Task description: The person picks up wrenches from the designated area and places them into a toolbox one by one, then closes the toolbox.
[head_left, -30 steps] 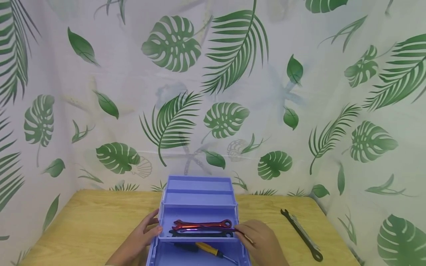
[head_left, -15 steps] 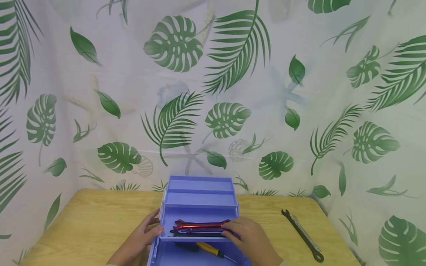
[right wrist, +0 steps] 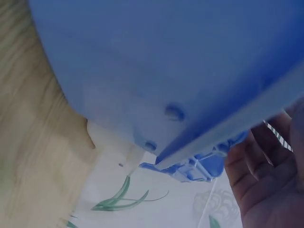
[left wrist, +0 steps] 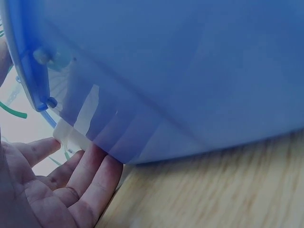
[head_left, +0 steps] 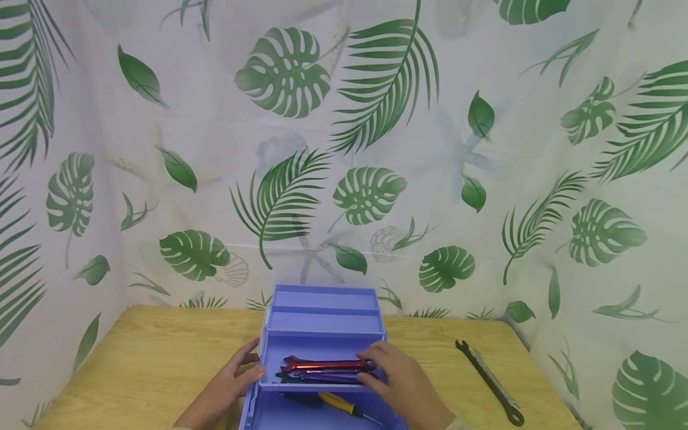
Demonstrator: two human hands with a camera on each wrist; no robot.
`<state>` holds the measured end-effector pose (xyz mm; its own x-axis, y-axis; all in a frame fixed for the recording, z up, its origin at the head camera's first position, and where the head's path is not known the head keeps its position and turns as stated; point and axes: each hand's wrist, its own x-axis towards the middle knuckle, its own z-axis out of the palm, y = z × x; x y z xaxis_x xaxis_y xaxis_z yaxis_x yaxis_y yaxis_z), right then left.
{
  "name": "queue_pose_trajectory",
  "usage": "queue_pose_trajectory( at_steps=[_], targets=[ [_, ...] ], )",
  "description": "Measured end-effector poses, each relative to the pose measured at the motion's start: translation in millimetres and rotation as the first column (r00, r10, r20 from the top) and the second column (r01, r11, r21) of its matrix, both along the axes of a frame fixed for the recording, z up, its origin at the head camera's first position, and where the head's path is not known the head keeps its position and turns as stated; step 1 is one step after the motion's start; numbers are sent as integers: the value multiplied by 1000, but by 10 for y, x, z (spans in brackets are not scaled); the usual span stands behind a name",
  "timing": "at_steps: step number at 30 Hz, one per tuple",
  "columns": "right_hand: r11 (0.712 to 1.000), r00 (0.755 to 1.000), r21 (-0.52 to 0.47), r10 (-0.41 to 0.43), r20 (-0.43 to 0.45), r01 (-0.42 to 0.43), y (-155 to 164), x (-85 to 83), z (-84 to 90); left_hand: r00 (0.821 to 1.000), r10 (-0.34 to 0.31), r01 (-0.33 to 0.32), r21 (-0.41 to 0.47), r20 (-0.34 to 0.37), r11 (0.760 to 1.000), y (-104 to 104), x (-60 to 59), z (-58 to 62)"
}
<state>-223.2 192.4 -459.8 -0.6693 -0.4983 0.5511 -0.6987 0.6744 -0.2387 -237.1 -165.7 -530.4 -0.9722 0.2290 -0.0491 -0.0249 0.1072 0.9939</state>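
A blue tiered toolbox [head_left: 324, 297] stands open at the table's near middle. Its middle tray holds a red wrench [head_left: 325, 362], a purple wrench [head_left: 322, 375] and a black one under them. A yellow-and-black screwdriver [head_left: 335, 403] lies in the bottom compartment. My left hand [head_left: 244, 370] rests with straight fingers against the box's left wall; the left wrist view shows the fingers [left wrist: 95, 175] pressed under the blue shell [left wrist: 190, 71]. My right hand [head_left: 383, 369] lies over the right ends of the wrenches, fingers loosely extended. The right wrist view shows its palm [right wrist: 268, 180] beside the box [right wrist: 166, 57].
A long black wrench [head_left: 490, 383] lies on the wooden table [head_left: 145, 358] to the right of the box, near the right edge. A leaf-patterned curtain [head_left: 344, 149] closes off the back and both sides.
My right hand has slid left from the tray's right end onto the wrenches, and the purple wrench now lies farther into the tray. The left hand has stayed put.
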Motion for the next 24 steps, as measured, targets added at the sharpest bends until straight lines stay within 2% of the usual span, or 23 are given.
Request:
queue_pose_trajectory(
  at_steps=[5, 13, 17, 21, 24],
  targets=[
    [994, 1000, -112, -4, -26, 1, 99, 30, -30, 1000, -6, 6, 0, -6, 1000, 5, 0, -1],
    [977, 989, -193, -111, -97, 91, 378, 84, -160, 1000, 12, -12, -23, 19, 1000, 8, -9, 24],
    [973, 983, -194, -150, -101, 129, 473, 96, -200, 1000, 7, -7, -16, 15, 1000, 2, -3, 28],
    [973, 969, -143, -203, -138, 184, 556, 98, -244, 1000, -2, 2, 2, -9, 1000, -3, -1, 5],
    [971, 957, -108, -231, -174, 215, 618, 91, -284, 1000, 5, -5, -2, -2, 1000, -5, -10, -13]
  ],
)
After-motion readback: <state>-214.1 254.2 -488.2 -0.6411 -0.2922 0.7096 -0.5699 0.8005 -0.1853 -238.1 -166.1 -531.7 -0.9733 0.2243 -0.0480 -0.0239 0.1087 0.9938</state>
